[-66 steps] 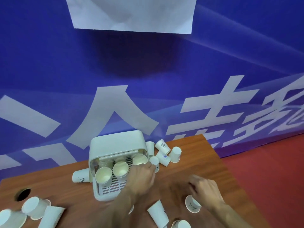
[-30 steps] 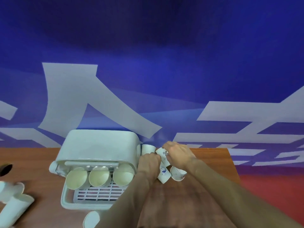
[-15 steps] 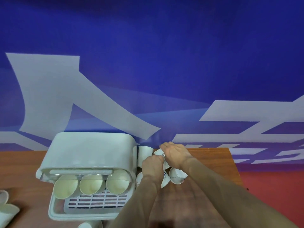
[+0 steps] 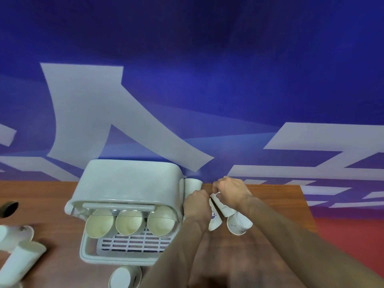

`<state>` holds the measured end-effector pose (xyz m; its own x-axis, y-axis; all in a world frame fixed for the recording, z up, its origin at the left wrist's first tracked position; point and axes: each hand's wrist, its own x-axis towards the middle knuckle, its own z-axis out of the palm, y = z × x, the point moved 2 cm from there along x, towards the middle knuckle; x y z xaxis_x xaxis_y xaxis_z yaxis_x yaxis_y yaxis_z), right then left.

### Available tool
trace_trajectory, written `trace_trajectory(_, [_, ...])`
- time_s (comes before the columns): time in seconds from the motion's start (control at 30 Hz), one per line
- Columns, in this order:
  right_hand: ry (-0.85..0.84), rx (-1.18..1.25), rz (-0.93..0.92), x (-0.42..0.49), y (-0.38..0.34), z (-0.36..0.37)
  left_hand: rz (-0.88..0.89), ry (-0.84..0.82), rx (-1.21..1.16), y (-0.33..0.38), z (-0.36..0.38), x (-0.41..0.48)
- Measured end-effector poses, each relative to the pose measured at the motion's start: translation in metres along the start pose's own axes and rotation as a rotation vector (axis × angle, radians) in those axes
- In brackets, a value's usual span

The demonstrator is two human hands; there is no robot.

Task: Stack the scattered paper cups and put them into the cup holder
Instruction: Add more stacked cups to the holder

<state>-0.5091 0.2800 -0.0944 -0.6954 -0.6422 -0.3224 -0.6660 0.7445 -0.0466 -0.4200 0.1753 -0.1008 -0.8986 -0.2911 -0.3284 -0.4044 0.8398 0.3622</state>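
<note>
The white cup holder [image 4: 128,183] stands at the back of the wooden table [image 4: 270,215], with three cup stacks lying in its open front [image 4: 129,222]. Just right of it, my left hand [image 4: 197,206] is closed around a printed paper cup [image 4: 214,220]. My right hand [image 4: 232,192] grips another white paper cup [image 4: 223,206] beside it; the two cups touch. A further cup [image 4: 239,224] lies on its side under my right wrist. One upright cup [image 4: 193,185] stands against the holder's right wall.
Loose cups lie at the far left [image 4: 19,260] and one at the near edge [image 4: 124,277]. A dark round hole [image 4: 8,208] is in the table at left. A blue banner wall [image 4: 187,80] rises right behind the table. Red floor [image 4: 353,235] lies to the right.
Both hands went from the table's near part to the cluster right of the holder and closed on cups there. The view dropped and moved closer.
</note>
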Motion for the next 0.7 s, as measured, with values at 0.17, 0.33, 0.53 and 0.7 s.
trace_trajectory(0.17, [0.016, -0.008, -0.003, -0.014, -0.001, -0.001, -0.018, -0.002, -0.021, 0.002, -0.002, -0.008])
trace_trajectory(0.33, [0.027, -0.150, -0.009, -0.033, -0.001, -0.006, 0.047, 0.009, 0.030, 0.011, -0.008, -0.019])
trace_trajectory(0.53, [0.139, -0.111, 0.044, -0.069, 0.000, -0.028, 0.266, 0.124, 0.196, 0.017, -0.023, -0.046])
trace_trajectory(0.7, [0.305, -0.072, 0.132, -0.111, -0.012, -0.060, 0.409, 0.209, 0.324, 0.022, -0.056, -0.086])
